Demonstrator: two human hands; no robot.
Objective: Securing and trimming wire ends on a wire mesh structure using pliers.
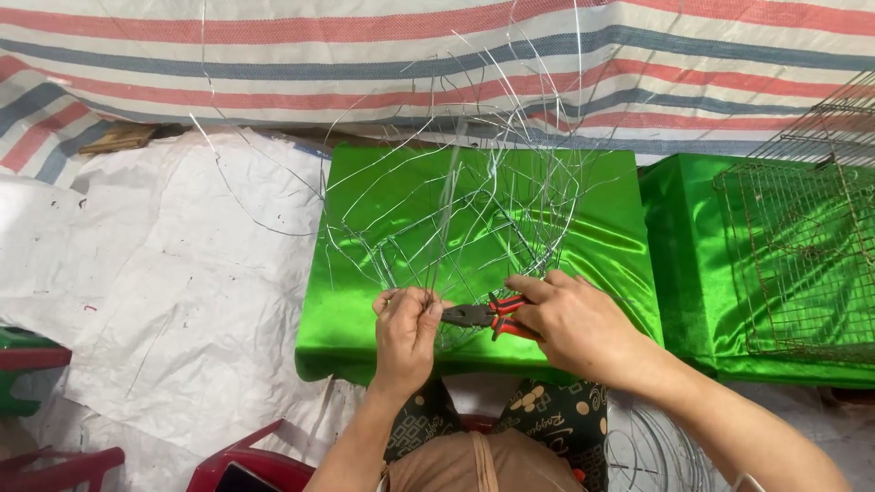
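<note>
A loose tangle of thin silver wire (474, 210) rests on a low stand covered in shiny green cloth (383, 182). My left hand (406, 333) is closed around a gathered bunch of wire strands at the stand's near edge. My right hand (574, 323) grips red-and-black handled pliers (488, 316). The plier jaws point left and meet the wire right beside my left fingers. Long wire ends arc up and away toward the striped sheet.
A second green-covered stand (693, 264) at the right carries rusty wire mesh cages (802, 255). A striped tarp (437, 64) hangs behind. White sheeting (164, 273) covers the ground at left. Red plastic stools (246, 465) and wire coils (647, 451) lie near my knees.
</note>
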